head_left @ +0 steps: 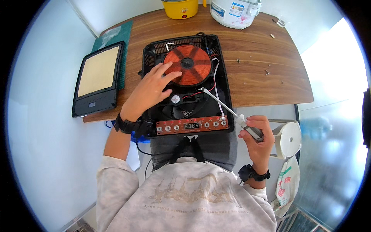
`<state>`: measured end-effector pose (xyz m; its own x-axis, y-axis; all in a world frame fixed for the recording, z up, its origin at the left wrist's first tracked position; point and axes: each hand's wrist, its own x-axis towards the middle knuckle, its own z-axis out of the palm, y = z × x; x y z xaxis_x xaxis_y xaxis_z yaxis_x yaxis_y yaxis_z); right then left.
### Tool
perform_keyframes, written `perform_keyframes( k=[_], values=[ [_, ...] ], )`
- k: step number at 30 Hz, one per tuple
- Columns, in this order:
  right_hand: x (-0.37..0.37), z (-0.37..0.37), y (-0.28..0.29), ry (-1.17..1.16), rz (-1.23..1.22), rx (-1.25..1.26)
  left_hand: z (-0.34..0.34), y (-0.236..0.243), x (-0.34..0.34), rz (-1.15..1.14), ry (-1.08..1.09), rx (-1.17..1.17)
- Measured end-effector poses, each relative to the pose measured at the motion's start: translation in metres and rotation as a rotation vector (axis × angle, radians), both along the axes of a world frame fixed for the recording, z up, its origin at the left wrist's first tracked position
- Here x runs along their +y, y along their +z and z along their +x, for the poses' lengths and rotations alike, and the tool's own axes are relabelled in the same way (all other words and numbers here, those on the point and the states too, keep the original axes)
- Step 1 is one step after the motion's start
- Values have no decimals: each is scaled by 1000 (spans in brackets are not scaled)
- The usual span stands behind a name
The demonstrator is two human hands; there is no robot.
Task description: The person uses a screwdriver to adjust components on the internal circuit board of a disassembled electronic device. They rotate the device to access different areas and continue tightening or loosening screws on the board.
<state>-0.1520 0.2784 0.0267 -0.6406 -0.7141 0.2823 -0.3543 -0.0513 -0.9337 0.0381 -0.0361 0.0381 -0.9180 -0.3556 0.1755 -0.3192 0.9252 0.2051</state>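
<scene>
An opened induction cooker base (226,91) lies on the table before me, its black shell showing the parts inside. My left hand (152,87) rests with spread fingers at the left side of the round copper coil (193,75), fingertips on or just over the windings. Gripped by its handle, a screwdriver (220,101) is in my right hand (258,137); its shaft points up and left, the tip near the coil's lower right edge. A red-brown control board (192,125) with a small display runs along the near side. A fan (176,112) sits partly hidden below my left hand.
To the left, the cooker's black top cover (98,73) overlaps a green cutting mat (126,42). Several small screws (267,72) lie on the table's right side. A yellow pot (180,8) and a white rice cooker (234,13) stand at the back. A white roll (290,140) is at right.
</scene>
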Motion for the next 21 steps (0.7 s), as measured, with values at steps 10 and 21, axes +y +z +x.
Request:
perform_keyframes(
  k=[10,21],
  values=[
    [9,-3,14,-58,0,-60,-8,11,-35,-40,-120,-68],
    [-2,-10,30,-162,68,148,-24,77,-56,110,-12,60]
  ],
)
